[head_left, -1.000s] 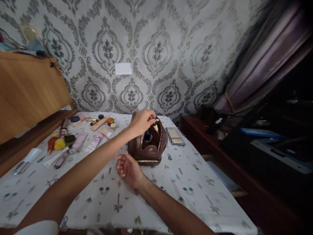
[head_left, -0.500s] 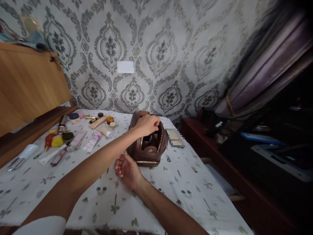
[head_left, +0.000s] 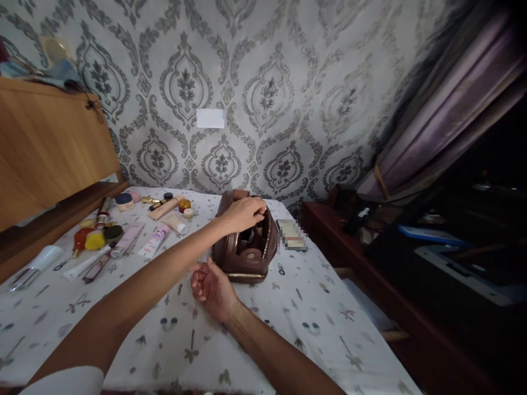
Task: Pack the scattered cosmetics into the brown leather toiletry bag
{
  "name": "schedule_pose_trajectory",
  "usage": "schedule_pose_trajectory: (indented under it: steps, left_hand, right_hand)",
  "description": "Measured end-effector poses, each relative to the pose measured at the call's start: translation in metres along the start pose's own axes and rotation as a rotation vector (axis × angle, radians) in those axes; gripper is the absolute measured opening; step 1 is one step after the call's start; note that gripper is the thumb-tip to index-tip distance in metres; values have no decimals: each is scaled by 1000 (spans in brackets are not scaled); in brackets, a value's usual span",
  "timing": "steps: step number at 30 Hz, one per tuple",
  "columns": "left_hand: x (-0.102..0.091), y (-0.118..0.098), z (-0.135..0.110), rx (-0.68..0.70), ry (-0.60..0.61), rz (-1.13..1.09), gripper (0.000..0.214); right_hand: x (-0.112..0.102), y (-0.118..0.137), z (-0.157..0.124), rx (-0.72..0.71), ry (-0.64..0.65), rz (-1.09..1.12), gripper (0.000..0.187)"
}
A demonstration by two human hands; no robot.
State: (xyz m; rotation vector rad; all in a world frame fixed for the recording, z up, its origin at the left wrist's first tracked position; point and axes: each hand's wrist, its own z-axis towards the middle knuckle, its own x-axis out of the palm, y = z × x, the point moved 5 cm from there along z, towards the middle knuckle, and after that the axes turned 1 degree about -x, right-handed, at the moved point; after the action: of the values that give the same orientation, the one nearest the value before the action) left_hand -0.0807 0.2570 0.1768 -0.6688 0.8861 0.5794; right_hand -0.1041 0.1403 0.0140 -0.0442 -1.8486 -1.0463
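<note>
A brown zip-top cosmetic bag (head_left: 247, 263) stands open on the patterned tablecloth (head_left: 288, 307). My left hand (head_left: 242, 213) reaches over its opening with the fingers pinched together, their tips down inside the bag. What they hold is hidden. My right hand (head_left: 212, 288) rests on the cloth just in front of the bag's near left corner, palm up, fingers loosely curled and apart, holding nothing. Small round items show inside the bag.
Several tubes, jars and lipsticks (head_left: 123, 236) lie scattered at the table's far left. A flat palette (head_left: 292, 235) lies right of the bag. A wooden headboard (head_left: 49, 148) borders the left; dark furniture (head_left: 411, 263) and a curtain (head_left: 444, 99) stand at the right.
My left hand, which held a small pale tube above the bag, has dropped into the bag's opening. The right hand stayed beside the bag.
</note>
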Motion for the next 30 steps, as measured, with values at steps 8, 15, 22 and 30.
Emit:
schedule_pose_trajectory:
  steps: [8, 15, 22, 30]
  left_hand:
    - [-8, 5, -8, -25, -5, 33, 28]
    - [-6, 5, -14, 9, 25, 70, 39]
    - [-8, 4, -15, 40, 38, 52, 35]
    - [-12, 3, -16, 39, 59, 37, 34]
  right_hand:
    - [1, 1, -1, -2, 4, -10, 47]
    - [0, 0, -1, 4, -1, -6, 46]
    - [1, 0, 0, -1, 6, 3, 46]
    - [1, 0, -1, 4, 10, 6, 47]
